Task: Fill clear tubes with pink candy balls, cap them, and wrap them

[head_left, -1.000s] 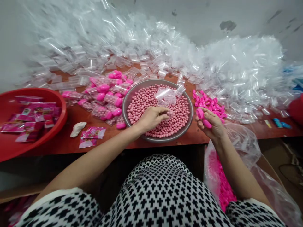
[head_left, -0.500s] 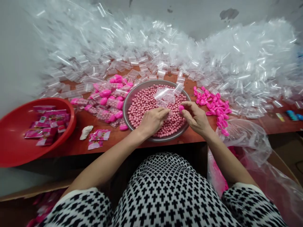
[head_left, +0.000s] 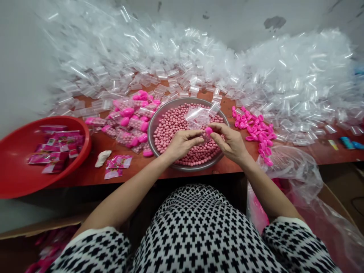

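Over the bowl, my right hand pinches a bright pink plastic cap between thumb and fingertips. Facing it, my left hand is closed on a clear plastic tube, mostly hidden by the fingers; the cap is at the tube's end, and whether it is seated I cannot tell. Below both hands is a grey metal bowl full of round pink beads. Several empty clear tubes lie on the beads at the bowl's far side.
Capped bead-filled tubes are heaped left of the bowl, loose pink caps to its right. A huge pile of clear tubes lines the wall. A red basin holds pink packets; a plastic bag hangs at the right edge.
My right hand has moved left with the pink cap, bringing it up to my left hand. The left hand has shifted slightly and stays over the beads.
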Action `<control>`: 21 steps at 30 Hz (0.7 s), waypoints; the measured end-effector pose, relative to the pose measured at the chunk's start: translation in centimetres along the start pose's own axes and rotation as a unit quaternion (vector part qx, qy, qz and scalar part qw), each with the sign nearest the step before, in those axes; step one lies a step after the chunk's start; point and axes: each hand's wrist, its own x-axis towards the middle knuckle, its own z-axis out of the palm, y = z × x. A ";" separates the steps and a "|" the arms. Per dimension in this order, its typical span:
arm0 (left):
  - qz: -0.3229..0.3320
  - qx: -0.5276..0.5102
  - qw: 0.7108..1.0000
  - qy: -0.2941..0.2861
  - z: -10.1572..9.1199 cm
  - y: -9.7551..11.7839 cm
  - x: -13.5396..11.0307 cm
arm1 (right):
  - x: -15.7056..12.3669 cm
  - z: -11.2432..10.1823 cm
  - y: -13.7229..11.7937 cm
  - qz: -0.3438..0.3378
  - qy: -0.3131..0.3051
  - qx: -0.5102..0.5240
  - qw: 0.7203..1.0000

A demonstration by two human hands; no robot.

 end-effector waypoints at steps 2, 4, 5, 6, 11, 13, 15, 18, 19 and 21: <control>0.012 -0.005 1.000 0.004 0.0 0.1 -0.1 | 0.3 0.0 -0.1 -0.036 -0.018 -0.039 0.998; 0.030 0.023 0.999 0.019 0.0 0.4 -0.2 | 0.6 -0.1 -0.1 -0.063 -0.036 -0.070 0.995; 0.043 0.044 0.998 0.030 0.0 0.5 -0.4 | 0.8 -0.2 -0.2 -0.075 -0.044 -0.081 0.993; 0.057 0.065 0.996 0.039 0.0 0.7 -0.5 | 0.9 -0.2 -0.2 -0.085 -0.051 -0.089 0.991; 0.074 0.055 0.995 0.045 -0.1 0.8 -0.7 | 1.3 -0.4 -0.8 -0.090 -0.062 -0.099 0.989; 0.053 0.013 0.997 0.047 -0.2 0.8 -0.6 | 1.4 -0.4 -1.1 -0.037 -0.049 -0.073 0.995; 0.025 -0.032 0.998 0.050 -0.2 0.8 -0.5 | 1.5 -0.4 -1.3 0.045 -0.016 -0.017 0.999; -0.022 -0.104 0.994 0.038 -0.4 0.9 -0.2 | 1.7 -0.4 -0.9 0.163 0.028 0.117 0.979; -0.037 -0.128 0.991 0.032 -0.4 1.0 -0.2 | 1.8 -0.5 -0.6 0.190 0.029 0.163 0.968; -0.060 -0.167 0.984 0.027 -0.5 1.1 -0.1 | 2.0 -0.9 0.2 0.223 0.012 0.236 0.946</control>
